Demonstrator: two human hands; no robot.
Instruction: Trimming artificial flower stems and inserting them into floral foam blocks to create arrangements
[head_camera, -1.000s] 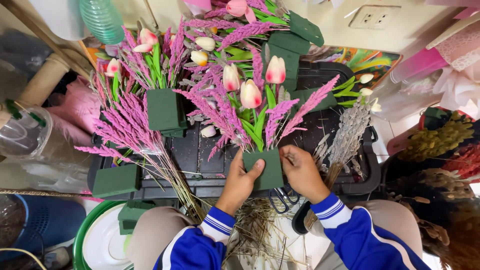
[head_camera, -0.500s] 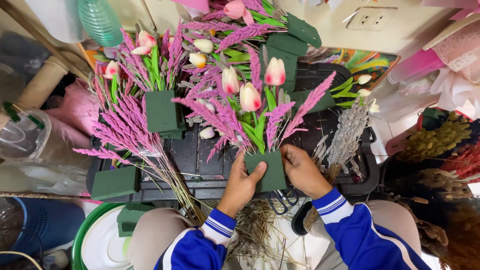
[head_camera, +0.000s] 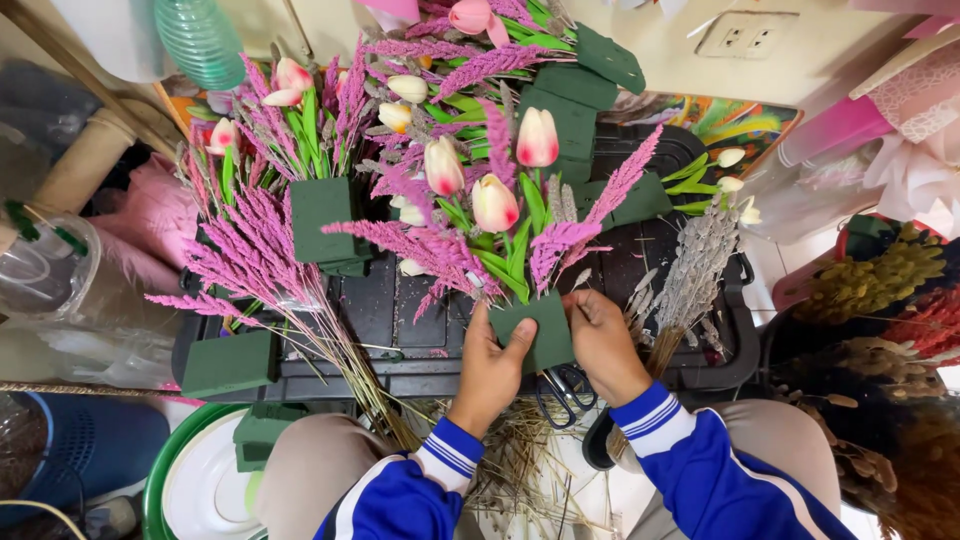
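Both hands hold a dark green foam block (head_camera: 537, 330) over a black crate lid (head_camera: 400, 330). My left hand (head_camera: 487, 372) grips its left side with the thumb across the front. My right hand (head_camera: 602, 342) grips its right side. Pink and cream tulips (head_camera: 495, 203) with green leaves and pink feathery grass sprigs (head_camera: 420, 245) stand stuck in the block's top. Scissors (head_camera: 562, 388) lie just below my hands.
A second foam block (head_camera: 322, 222) with tulips and pink sprigs stands to the left. Loose foam blocks (head_camera: 228, 362) lie at the lower left, more (head_camera: 572, 110) at the back. A bundle of grey dried stems (head_camera: 690, 275) lies right. A green-rimmed white plate (head_camera: 195, 480) sits below.
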